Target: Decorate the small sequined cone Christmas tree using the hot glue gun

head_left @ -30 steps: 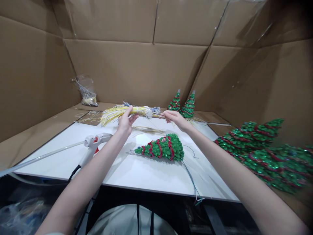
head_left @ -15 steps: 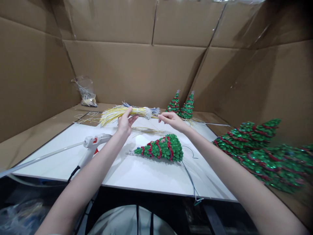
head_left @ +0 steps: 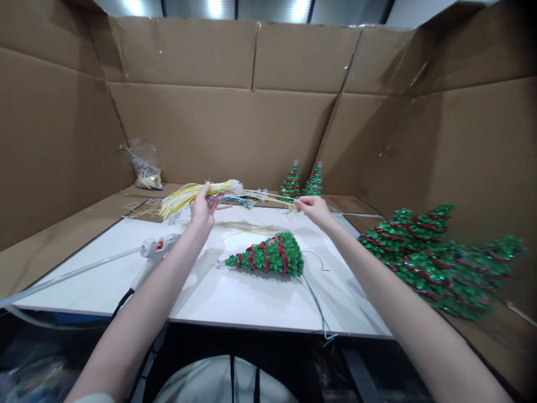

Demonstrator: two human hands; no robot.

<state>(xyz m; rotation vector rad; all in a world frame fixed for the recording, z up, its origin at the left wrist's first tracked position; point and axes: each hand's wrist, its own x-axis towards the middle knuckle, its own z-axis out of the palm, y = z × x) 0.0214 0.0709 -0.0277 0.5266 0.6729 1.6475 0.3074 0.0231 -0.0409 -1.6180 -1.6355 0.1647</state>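
Note:
Held up over the back of the white board is a bundle of yellow and white wires (head_left: 182,200), tied near its white-tipped end. My left hand (head_left: 203,208) is closed around this bundle from below. To the right, my right hand (head_left: 312,210) pinches a few thin yellow wires (head_left: 274,195) that stretch out from the bundle's tipped end. Below both hands a small green Christmas tree (head_left: 268,256) with red garland lies on its side, its silver star pointing left. Thin dark green wires (head_left: 314,299) trail from its base toward the board's front edge.
A white glue gun (head_left: 153,254) with a long glue stick lies at the left, beside my left forearm. Two small trees (head_left: 290,182) stand at the back; several more trees (head_left: 436,263) crowd the right side. A plastic bag (head_left: 145,165) sits in the back left corner, against cardboard walls (head_left: 188,129).
My right hand has moved right, away from the bundle, drawing yellow wires out of its end. My left hand keeps its hold on the bundle. The camera has tilted up.

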